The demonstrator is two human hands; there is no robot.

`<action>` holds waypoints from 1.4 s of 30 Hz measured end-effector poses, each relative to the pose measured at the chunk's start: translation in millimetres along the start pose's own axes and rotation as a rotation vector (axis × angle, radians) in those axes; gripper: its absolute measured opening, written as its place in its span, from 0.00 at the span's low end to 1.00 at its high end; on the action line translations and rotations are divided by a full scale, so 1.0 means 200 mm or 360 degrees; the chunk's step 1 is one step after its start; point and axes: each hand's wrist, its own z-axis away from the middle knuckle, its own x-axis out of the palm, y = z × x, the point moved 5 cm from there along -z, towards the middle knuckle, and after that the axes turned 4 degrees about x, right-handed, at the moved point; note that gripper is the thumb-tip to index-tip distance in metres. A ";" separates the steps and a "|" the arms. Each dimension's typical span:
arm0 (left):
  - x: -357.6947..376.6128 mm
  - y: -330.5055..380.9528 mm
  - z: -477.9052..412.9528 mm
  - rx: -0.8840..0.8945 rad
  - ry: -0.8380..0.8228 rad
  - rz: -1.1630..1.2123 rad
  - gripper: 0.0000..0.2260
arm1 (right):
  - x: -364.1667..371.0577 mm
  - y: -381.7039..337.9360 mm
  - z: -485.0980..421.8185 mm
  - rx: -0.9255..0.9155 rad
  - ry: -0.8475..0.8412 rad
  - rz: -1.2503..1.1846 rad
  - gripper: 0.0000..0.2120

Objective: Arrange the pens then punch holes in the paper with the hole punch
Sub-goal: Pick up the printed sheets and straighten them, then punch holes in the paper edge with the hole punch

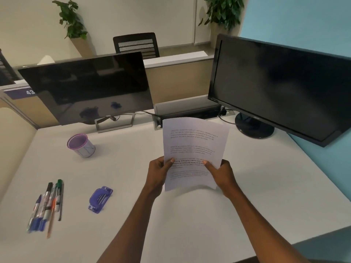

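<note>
One head-worn camera looks forward and down, close above the desk (pixel 123 168).

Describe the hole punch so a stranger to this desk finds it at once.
Start at the left monitor and come down the white desk toward its near edge. The hole punch lies right of the pens, apart from them: a squat purple block beside thin sticks.

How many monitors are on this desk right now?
2. The left monitor stands at the back left of the desk, behind the purple-rimmed cup; the right monitor stands at the back right. Both screens are dark; none seems hidden.
</note>
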 end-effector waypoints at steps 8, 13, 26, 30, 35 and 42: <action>-0.32 -0.01 0.10 -0.0092 0.0067 0.0088 0.12 | 0.27 0.00 0.06 0.0036 -0.0119 0.0061 0.10; -0.54 -0.02 0.17 -0.0159 0.0116 0.0103 0.10 | 0.46 0.05 0.09 0.0108 -0.0222 0.0062 0.11; -1.27 -0.01 0.38 -0.0232 0.0679 -0.0234 0.06 | 0.90 0.24 0.24 0.0343 -0.0358 0.0242 0.12; -1.49 0.01 0.40 -0.0107 0.0744 -0.1226 0.09 | 0.90 0.30 0.25 0.0424 -0.0349 0.0276 0.12; -1.59 -0.13 0.41 -0.0454 0.0498 -0.1414 0.14 | 0.90 0.36 0.26 0.0493 -0.0399 0.0321 0.13; -1.55 -0.15 0.40 -0.0455 0.0375 -0.1463 0.13 | 0.94 0.41 0.29 0.0555 -0.0399 0.0359 0.13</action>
